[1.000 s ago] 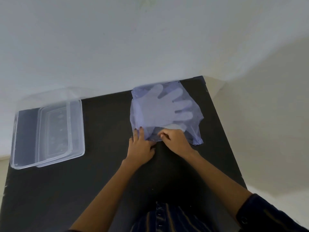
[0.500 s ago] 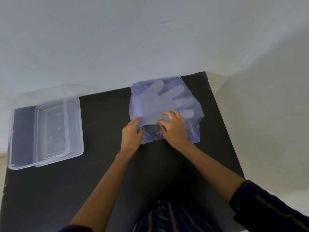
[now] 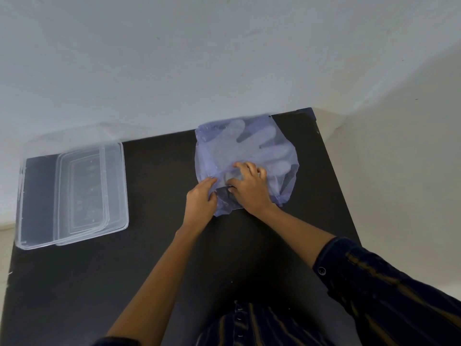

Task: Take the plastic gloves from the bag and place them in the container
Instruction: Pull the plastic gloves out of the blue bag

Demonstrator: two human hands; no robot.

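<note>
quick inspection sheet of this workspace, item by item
surface: black table, against a white wall
job's things: translucent bag at far right with plastic gloves inside; clear container at far left, lid resting on it
clutter: nothing seen
grippers: left hand pinches the bag's near edge; right hand fingers reach into its mouth
cables: nothing seen
surroundings: striped dark sleeve
</note>
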